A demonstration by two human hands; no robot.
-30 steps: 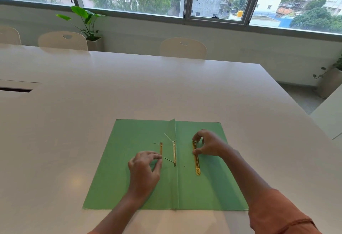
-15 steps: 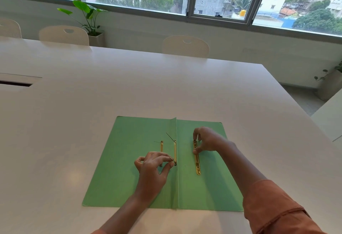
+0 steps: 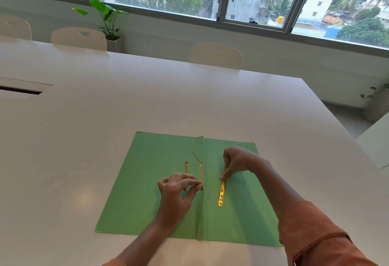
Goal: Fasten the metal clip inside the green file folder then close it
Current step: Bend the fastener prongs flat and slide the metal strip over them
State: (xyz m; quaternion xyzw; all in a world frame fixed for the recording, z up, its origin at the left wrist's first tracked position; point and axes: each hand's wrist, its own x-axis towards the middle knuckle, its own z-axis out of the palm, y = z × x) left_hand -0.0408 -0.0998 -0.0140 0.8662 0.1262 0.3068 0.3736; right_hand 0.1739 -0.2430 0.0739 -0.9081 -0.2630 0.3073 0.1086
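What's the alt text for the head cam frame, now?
A green file folder lies open on a white table; the left hand pinches the near end of the brass fastener by the spine, while the right hand grips a loose brass bar on the right leaf. Chairs, plants and windows lie beyond.

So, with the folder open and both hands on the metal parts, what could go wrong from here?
1. The left hand pinches the near end of the fastener by the fold; the far prong sticks up and could bend or prick a finger.
2. The right hand holds only the far end of the loose gold bar, so it may swing and miss the prongs.
3. The green folder lies unpinned and could slide.
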